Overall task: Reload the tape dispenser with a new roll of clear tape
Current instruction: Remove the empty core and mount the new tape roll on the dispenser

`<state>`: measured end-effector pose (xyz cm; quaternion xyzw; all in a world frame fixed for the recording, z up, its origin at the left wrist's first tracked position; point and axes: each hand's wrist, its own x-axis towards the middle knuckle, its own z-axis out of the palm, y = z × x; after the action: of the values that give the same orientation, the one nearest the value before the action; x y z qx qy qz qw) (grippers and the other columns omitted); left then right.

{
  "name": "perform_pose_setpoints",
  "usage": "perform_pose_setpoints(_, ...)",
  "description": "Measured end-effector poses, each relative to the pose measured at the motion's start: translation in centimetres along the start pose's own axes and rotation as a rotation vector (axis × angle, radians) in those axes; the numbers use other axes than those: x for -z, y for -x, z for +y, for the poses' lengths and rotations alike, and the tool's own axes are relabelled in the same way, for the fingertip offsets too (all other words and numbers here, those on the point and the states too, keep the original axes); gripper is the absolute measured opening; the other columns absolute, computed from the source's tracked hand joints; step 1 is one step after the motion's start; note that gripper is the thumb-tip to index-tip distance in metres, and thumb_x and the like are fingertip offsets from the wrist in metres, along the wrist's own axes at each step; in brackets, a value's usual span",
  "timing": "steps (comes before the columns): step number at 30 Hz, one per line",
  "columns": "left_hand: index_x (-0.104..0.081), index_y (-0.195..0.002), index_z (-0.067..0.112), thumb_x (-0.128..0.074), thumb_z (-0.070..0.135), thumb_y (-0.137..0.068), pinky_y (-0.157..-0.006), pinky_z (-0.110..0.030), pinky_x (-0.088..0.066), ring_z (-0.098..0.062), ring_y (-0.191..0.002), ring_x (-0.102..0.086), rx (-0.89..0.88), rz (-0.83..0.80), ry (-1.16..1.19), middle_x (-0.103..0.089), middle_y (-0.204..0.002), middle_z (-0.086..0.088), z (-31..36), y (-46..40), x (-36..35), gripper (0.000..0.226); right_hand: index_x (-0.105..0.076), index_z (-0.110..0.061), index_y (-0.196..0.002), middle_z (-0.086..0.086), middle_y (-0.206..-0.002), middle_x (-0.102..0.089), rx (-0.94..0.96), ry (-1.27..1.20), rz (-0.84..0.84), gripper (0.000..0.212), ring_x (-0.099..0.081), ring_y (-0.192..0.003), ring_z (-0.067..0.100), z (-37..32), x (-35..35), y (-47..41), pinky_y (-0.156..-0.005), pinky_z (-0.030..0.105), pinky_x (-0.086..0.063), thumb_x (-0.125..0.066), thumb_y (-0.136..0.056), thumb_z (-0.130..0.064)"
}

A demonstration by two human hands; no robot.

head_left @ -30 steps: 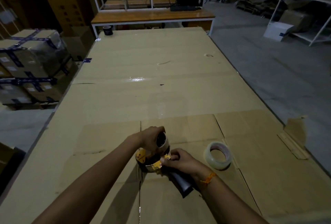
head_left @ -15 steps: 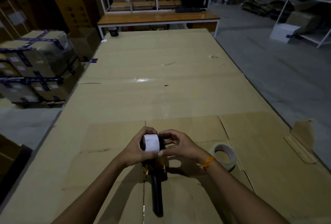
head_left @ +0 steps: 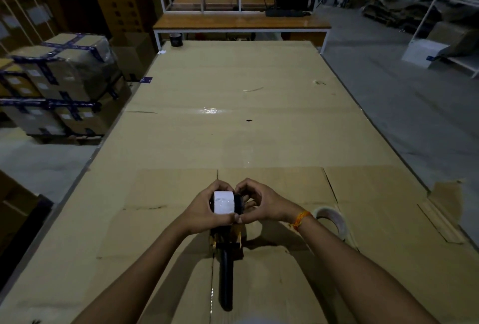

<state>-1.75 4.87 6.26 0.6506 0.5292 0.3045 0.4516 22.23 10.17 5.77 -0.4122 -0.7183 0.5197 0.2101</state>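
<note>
Hands meet over the near end of the cardboard-covered bench (head_left: 233, 129): the left hand (head_left: 201, 211) wraps the white-looking roll (head_left: 223, 202) seated on the tape dispenser (head_left: 226, 248), and the right hand (head_left: 261, 203) pinches at its right side, thumbs touching below it. The dispenser's dark handle points toward the person. A clear tape roll (head_left: 333, 220) lies on the bench beside the right wrist.

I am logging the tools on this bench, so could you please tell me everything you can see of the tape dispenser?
The tape dispenser is a hand-held gun type with a black, plastic-looking handle pointing toward the person and a yellow-and-black head. It stands over the cardboard-covered table. A white-looking roll sits in its head, edge up. The left hand cups the roll's left side; the right hand grips its right side. Whether the roll is fully seated is hidden.
</note>
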Motion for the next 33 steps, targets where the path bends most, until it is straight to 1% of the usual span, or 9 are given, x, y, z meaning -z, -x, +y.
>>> perform_pose_setpoints(5,-0.061,-0.122,0.029,-0.097,0.03,-0.075,-0.075,-0.053,-0.066,-0.023,-0.095,-0.075,-0.047,-0.03,-0.051,-0.069,-0.111,0.004,0.2,-0.3,0.3,0.058,-0.057,-0.016,-0.119,0.021,-0.118,-0.066,-0.001,0.025,-0.032,0.063,-0.07,-0.102,0.038,-0.1,0.3,-0.3,-0.089,0.062,-0.061,-0.097,-0.071,-0.007)
perform_pose_setpoints(10,-0.063,-0.12,0.021,-0.095,0.014,-0.072,-0.072,-0.059,-0.06,-0.031,-0.092,-0.074,-0.089,-0.002,-0.074,-0.069,-0.107,-0.003,0.5,-0.8,0.6,0.058,-0.056,-0.023,-0.113,0.004,-0.11,-0.068,0.009,0.09,-0.017,0.062,-0.07,-0.095,0.019,-0.6,0.3,-0.7,-0.087,0.05,-0.064,-0.097,-0.067,-0.012)
perform_pose_setpoints(12,-0.064,-0.12,0.021,-0.095,0.013,-0.07,-0.073,-0.062,-0.062,-0.032,-0.092,-0.074,-0.091,0.011,-0.084,-0.071,-0.107,-0.005,0.5,-1.1,0.6,0.06,-0.055,-0.02,-0.113,0.004,-0.109,-0.068,0.01,0.102,-0.009,0.062,-0.069,-0.094,0.017,-0.6,0.3,-0.7,-0.088,0.05,-0.065,-0.096,-0.067,-0.011)
perform_pose_setpoints(18,-0.066,-0.114,0.027,-0.098,0.017,-0.067,-0.076,-0.058,-0.064,-0.023,-0.093,-0.075,-0.123,0.028,-0.113,-0.072,-0.107,0.002,0.3,-1.2,-0.1,0.058,-0.055,-0.017,-0.11,0.005,-0.106,-0.068,0.032,0.14,0.011,0.06,-0.069,-0.094,0.028,-0.2,0.3,-0.4,-0.083,0.051,-0.064,-0.096,-0.067,-0.01)
perform_pose_setpoints(21,-0.066,-0.113,0.031,-0.098,0.025,-0.065,-0.077,-0.053,-0.065,-0.018,-0.096,-0.073,-0.15,0.032,-0.146,-0.071,-0.109,0.006,0.5,-1.1,-0.6,0.058,-0.056,-0.018,-0.106,0.002,-0.101,-0.064,0.042,0.168,0.007,0.058,-0.061,-0.085,0.016,-0.4,0.6,-0.2,-0.073,0.038,-0.057,-0.096,-0.064,-0.015)
perform_pose_setpoints(23,-0.065,-0.114,0.033,-0.098,0.03,-0.064,-0.077,-0.052,-0.065,-0.017,-0.097,-0.072,-0.149,0.041,-0.158,-0.07,-0.11,0.006,0.4,-1.1,-0.7,0.06,-0.056,-0.019,-0.105,0.003,-0.101,-0.064,0.049,0.177,0.003,0.057,-0.06,-0.084,0.019,-0.7,0.7,-0.2,-0.072,0.032,-0.055,-0.095,-0.063,-0.02)
perform_pose_setpoints(26,-0.064,-0.115,0.032,-0.099,0.029,-0.066,-0.074,-0.053,-0.065,-0.019,-0.096,-0.073,-0.162,0.043,-0.163,-0.07,-0.11,0.005,0.2,-0.9,-0.4,0.061,-0.056,-0.019,-0.106,0.003,-0.103,-0.066,0.051,0.175,-0.004,0.058,-0.065,-0.092,0.03,-0.6,0.7,-0.3,-0.078,0.041,-0.06,-0.096,-0.064,-0.02)
perform_pose_setpoints(29,-0.064,-0.115,0.029,-0.098,0.023,-0.067,-0.071,-0.054,-0.064,-0.021,-0.091,-0.074,-0.163,0.04,-0.159,-0.07,-0.107,0.003,0.3,-0.8,0.0,0.059,-0.056,-0.019,-0.106,0.002,-0.104,-0.067,0.045,0.173,-0.014,0.058,-0.066,-0.093,0.028,-0.5,0.6,-0.5,-0.083,0.051,-0.061,-0.097,-0.064,-0.017)
perform_pose_setpoints(33,-0.064,-0.117,0.027,-0.096,0.019,-0.068,-0.072,-0.059,-0.062,-0.024,-0.091,-0.075,-0.142,0.02,-0.161,-0.071,-0.106,0.002,0.3,-0.8,0.4,0.059,-0.055,-0.017,-0.107,0.003,-0.106,-0.067,0.05,0.157,-0.013,0.059,-0.069,-0.098,0.024,-0.5,0.5,-0.7,-0.088,0.051,-0.063,-0.096,-0.065,-0.014)
